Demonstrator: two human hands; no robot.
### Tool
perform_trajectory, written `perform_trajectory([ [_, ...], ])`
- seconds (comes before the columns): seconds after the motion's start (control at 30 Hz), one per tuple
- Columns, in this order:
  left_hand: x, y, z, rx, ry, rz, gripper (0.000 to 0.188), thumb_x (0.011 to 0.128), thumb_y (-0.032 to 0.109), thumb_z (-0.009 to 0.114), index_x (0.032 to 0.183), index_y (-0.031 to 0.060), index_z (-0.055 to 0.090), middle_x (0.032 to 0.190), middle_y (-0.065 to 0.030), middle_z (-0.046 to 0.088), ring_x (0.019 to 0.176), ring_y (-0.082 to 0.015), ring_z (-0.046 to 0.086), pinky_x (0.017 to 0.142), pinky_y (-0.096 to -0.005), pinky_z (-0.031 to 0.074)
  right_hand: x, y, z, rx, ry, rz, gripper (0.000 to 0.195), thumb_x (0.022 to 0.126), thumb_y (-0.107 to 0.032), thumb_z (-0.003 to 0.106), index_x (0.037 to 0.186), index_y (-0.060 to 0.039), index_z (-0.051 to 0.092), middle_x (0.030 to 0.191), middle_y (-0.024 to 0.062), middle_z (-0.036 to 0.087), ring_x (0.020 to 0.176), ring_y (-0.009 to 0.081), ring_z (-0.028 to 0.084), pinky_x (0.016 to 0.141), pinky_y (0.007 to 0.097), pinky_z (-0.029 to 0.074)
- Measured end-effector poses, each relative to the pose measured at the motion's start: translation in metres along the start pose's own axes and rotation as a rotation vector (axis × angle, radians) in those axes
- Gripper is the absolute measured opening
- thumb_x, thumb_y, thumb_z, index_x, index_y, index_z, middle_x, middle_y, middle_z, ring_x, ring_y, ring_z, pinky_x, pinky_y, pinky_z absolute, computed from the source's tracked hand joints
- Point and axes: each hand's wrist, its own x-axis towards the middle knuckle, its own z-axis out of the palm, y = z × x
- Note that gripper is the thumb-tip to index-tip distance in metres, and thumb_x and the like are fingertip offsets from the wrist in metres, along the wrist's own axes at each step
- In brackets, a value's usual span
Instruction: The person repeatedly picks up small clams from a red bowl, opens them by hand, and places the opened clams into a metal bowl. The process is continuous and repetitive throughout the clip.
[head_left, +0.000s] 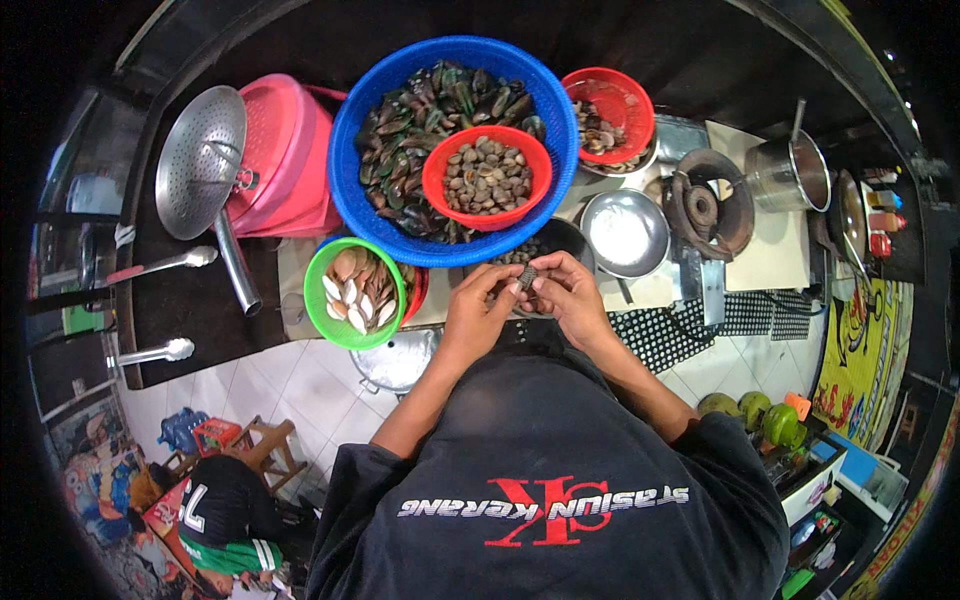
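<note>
Between the fingertips of my left hand (478, 304) and my right hand (571, 300), I hold a small grey ribbed cockle (528, 277). Just below my fingers is a dark bowl (574, 240) with more small shells, partly hidden by the hands. Beyond them stands a large blue plastic basket (341, 165) full of green mussels (409, 154). A red plastic basket (433, 196) of brown clams (487, 176) rests on the mussels. To the left of my left hand, a green basket (318, 307) contains white and brown elongated shells (360, 296).
A metal pan (626, 232), gas burner (703, 202), steel pot (776, 176) and red basket (622, 109) stand right. At left are a perforated strainer (196, 161), pink tubs (289, 161) and tongs (161, 352). A bent-over person (225, 495) is at lower left.
</note>
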Motion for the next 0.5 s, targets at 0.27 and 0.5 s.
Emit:
perform_trajectory([
  [0.27,0.011,0.035,-0.005,0.060,-0.052,0.211,0.020,0.081,0.000,0.069,0.100,-0.0021,0.065,0.092,-0.0094,0.064,0.083,-0.0166,0.064,0.075,-0.0281,0.052,-0.022,-0.040,0.016,-0.178,-0.024,-0.168,0.013,0.093,-0.002,0.056,0.105,0.0005,0.053,0.096,0.0095,0.064,0.081,0.0134,0.064,0.071,0.0276,0.056],
  [0.5,0.016,0.054,-0.018,0.043,-0.030,0.243,0.019,0.079,0.001,0.071,0.097,-0.0017,0.065,0.091,-0.0091,0.064,0.082,-0.0153,0.063,0.074,-0.0281,0.051,-0.021,-0.058,0.036,-0.238,-0.072,-0.243,0.014,0.092,-0.003,0.057,0.105,0.0007,0.054,0.093,0.0067,0.063,0.080,0.0115,0.063,0.074,0.0266,0.054],
])
